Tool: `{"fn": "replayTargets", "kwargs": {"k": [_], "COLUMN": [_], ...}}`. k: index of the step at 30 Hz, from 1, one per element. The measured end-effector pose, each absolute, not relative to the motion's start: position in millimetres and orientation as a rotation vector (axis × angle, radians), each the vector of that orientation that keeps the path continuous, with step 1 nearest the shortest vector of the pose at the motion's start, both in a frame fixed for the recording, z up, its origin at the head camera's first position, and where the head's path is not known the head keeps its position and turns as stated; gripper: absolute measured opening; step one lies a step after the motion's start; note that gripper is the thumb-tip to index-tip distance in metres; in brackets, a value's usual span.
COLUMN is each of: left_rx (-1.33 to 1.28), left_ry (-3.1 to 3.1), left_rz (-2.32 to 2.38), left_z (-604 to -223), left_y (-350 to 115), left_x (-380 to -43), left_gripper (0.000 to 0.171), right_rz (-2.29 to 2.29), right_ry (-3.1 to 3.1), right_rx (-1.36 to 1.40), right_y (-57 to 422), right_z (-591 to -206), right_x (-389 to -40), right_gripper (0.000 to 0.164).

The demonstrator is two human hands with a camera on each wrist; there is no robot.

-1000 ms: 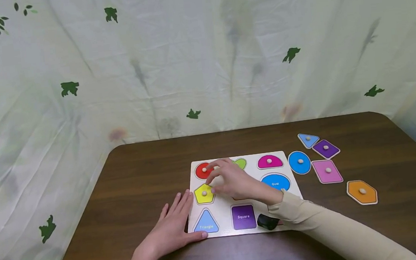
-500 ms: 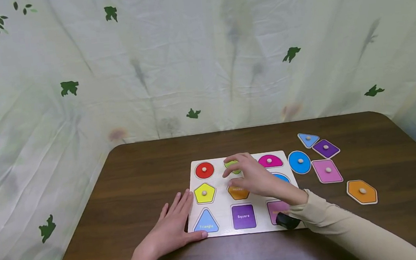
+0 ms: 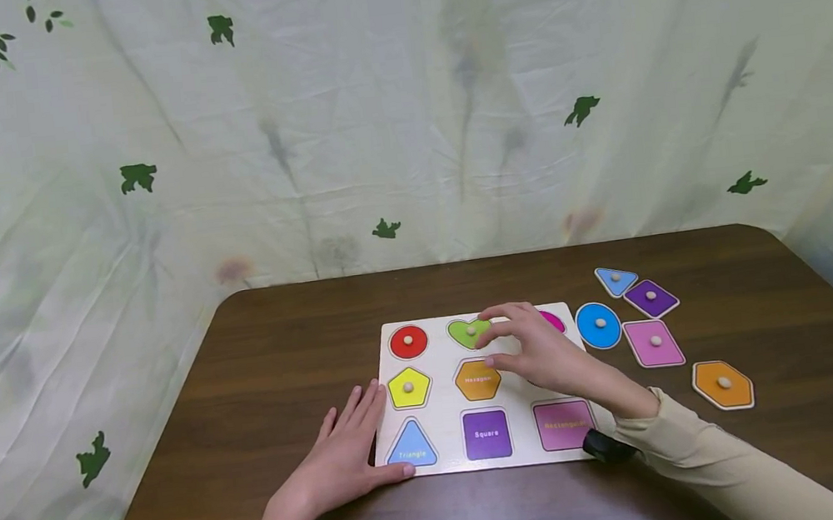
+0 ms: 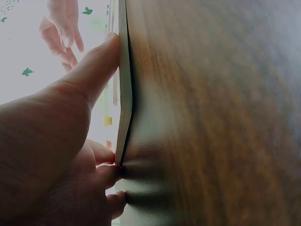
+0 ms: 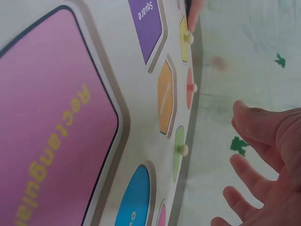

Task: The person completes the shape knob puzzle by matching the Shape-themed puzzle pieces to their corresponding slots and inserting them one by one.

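Observation:
A white shape puzzle board [image 3: 449, 441] lies on the table. My left hand [image 3: 344, 451] rests along its left edge, fingers spread, thumb on the near left corner. Over the board's right half hovers my right hand [image 3: 538, 353], fingers loosely bent with nothing in them. Knobbed pieces fill some recesses: a red circle [image 3: 408, 342], a yellow pentagon [image 3: 418, 394], a green heart [image 3: 461, 333] and a magenta semicircle [image 3: 554, 320], partly covered by the right hand. Bare recesses include the hexagon [image 3: 479, 381], square [image 3: 488, 446], rectangle [image 3: 565, 434] and triangle [image 3: 411, 440]. The right wrist view shows the blue oval recess [image 5: 136, 197].
Right of the board lie loose knobbed pieces: a blue triangle [image 3: 617, 282], a purple square [image 3: 651, 299], a blue oval [image 3: 599, 334], a pink rectangle [image 3: 655, 352] and an orange hexagon [image 3: 723, 394]. A leaf-patterned curtain [image 3: 404, 127] hangs behind the brown table [image 3: 282, 348].
My right hand has moved rightward from near the yellow pentagon and red circle, uncovering the green heart and the hexagon and rectangle recesses. The left hand has stayed in place.

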State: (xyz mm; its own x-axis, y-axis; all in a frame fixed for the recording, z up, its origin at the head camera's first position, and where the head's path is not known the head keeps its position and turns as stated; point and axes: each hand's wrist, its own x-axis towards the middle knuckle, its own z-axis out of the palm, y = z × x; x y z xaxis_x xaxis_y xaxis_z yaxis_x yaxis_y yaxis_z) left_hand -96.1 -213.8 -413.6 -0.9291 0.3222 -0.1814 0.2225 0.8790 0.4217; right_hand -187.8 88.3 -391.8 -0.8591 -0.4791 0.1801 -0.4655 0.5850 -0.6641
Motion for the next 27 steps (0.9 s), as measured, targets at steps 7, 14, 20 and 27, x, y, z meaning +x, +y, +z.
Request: {"fn": "replayTargets", "kwargs": {"k": [7,14,20,27], "left_rx": [0.407,0.395,0.4,0.39], "left_ry": [2.812,2.809,2.809,2.807], "left_rz": [0.557,0.563,0.564,0.559], "left_z": [-416.5,-417.3,-416.6,-418.2], "left_y": [-213.8,-213.2,-212.6,-212.9], "left_x": [-98.0,-98.2,-98.2,-99.4], "left_gripper": [0.113,0.113,0.113,0.113], "right_rz": [-1.161,-1.149,-1.161,-1.17], "right_ry": [2.821,2.853,2.874,2.896], "right_rx": [-0.837,-0.819,-0.768,-0.753], "right_y": [107.8,130.5,154.2,180.8], "right_z": [-395.8,-400.1,-401.4,-403.0], "right_x": [-180.7,-172.4,-166.4,-156.6], "right_gripper": [0.02,0.022,0.025,0.022]}}
